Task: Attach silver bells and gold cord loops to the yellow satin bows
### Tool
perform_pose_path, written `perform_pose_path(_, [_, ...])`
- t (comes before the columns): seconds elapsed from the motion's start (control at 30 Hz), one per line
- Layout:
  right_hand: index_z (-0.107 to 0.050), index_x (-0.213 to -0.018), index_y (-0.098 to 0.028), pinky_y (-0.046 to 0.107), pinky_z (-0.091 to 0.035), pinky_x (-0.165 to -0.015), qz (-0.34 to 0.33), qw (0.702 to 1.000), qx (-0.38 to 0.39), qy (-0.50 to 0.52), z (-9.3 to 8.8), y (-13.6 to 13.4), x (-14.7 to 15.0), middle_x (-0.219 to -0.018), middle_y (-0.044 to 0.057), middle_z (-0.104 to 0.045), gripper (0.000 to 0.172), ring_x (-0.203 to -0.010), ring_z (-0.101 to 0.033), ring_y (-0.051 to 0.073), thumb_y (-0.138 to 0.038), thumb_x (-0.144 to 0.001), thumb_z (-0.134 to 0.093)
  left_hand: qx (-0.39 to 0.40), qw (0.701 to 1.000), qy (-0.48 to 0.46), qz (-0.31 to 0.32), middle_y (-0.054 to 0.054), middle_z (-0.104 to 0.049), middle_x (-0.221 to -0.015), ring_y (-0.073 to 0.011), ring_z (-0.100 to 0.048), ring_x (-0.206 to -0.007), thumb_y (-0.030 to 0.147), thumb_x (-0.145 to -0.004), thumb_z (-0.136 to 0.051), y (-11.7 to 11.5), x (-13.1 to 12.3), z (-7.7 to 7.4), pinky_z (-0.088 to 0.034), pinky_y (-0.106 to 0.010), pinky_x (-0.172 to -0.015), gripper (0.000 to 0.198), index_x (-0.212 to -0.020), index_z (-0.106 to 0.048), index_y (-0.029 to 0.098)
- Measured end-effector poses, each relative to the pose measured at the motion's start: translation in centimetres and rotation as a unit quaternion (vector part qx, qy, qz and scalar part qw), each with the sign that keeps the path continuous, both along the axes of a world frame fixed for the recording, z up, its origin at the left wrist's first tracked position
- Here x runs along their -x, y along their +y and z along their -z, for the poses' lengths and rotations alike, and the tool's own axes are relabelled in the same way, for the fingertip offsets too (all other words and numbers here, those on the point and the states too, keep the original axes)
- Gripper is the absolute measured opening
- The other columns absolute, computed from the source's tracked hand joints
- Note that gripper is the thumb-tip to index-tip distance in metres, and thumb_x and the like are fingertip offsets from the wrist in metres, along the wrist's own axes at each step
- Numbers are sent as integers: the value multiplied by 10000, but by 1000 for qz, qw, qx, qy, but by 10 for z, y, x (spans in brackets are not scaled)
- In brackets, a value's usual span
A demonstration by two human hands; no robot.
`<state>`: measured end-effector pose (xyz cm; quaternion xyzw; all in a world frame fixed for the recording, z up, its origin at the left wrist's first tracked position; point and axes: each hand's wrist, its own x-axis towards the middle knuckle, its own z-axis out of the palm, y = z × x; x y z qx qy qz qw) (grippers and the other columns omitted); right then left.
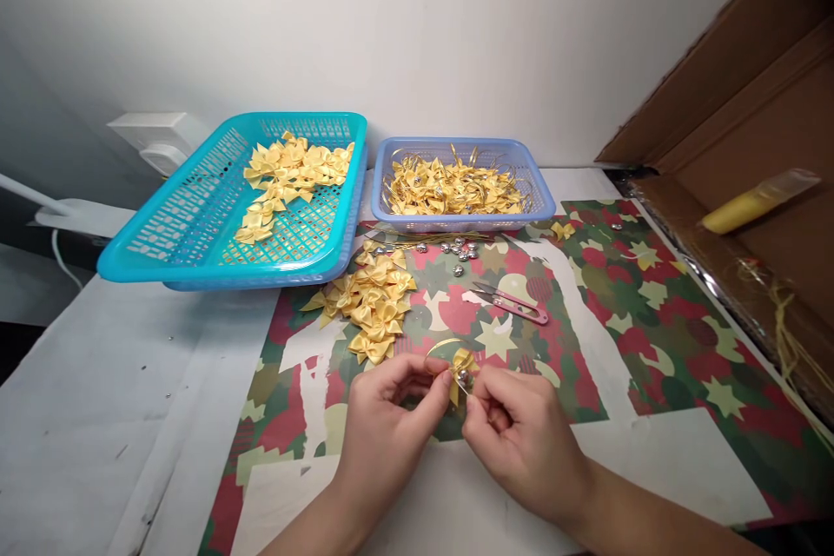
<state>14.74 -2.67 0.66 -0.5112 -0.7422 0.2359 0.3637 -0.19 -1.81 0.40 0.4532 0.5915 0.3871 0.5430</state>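
Observation:
Between my hands is a yellow ribbon bow [464, 358] with a small silver bell [462, 376] at its middle. A gold cord [444, 342] arcs up behind my left fingertips. My left hand [394, 421] is closed in a pinch at the bow's left edge. With thumb and forefinger together, my right hand [531, 439] grips a thin cord end running from beside the bell. Just beyond lie a pile of yellow bows [378, 304], several loose silver bells [462, 254] and pink-handled thread snips [514, 306].
A turquoise basket [175, 265] of bows sits stacked on another at the left. At the back, a blue basket [462, 221] holds bows with gold cords. Gold cords [436, 237] lie before it. A cardboard box [749, 104] stands at the right, near a yellow roll [749, 204].

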Motion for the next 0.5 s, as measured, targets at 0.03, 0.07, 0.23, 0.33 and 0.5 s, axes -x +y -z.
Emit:
perform_pose_path(0.03, [-282,-604,-210,201,-261,-426,3,1000,-2,-1,1,0,0,-499,-65,-310,268,-424,-329,65,-90,-775,-449,-1,1000,3,1,-29,-675,-667,-129,-595,-526,291,-749,-702,0,0,0,-413,-175,-378,111,-729,-703,182])
perform_pose_path(0.07, [-290,-603,-209,202,-263,-428,6,1000,-6,-2,1,0,0,-499,-65,-313,266,-425,-333,65,-89,-778,-451,0,1000,3,1,-29,-677,-670,-127,-594,-524,291,-747,-703,0,0,0,-410,-174,-375,112,-729,-704,181])
perform_pose_path(0.23, [-351,-613,-205,208,-288,-446,13,999,-30,11,5,-1,0,-514,-59,-345,259,-442,-366,72,-82,-817,-453,48,997,-62,-21,-11,-676,-652,-108,-580,-509,310,-699,-746,4,-1,-4,-463,-175,-437,158,-715,-683,166])
perform_pose_path(0.33, [-394,-629,-197,215,-310,-476,12,998,-51,26,7,-1,1,-524,-52,-393,248,-466,-388,79,-76,-831,-471,85,990,-106,-30,3,-670,-626,-102,-608,-549,339,-683,-770,7,1,-6,-500,-164,-520,205,-708,-681,156])
perform_pose_path(0.5, [-481,-670,-188,274,-344,-605,13,997,-71,17,4,2,1,-575,-17,-529,203,-604,-469,133,-71,-830,-520,103,982,-155,-33,28,-649,-596,-72,-599,-528,377,-697,-771,9,4,-3,-493,-142,-548,239,-696,-687,154])
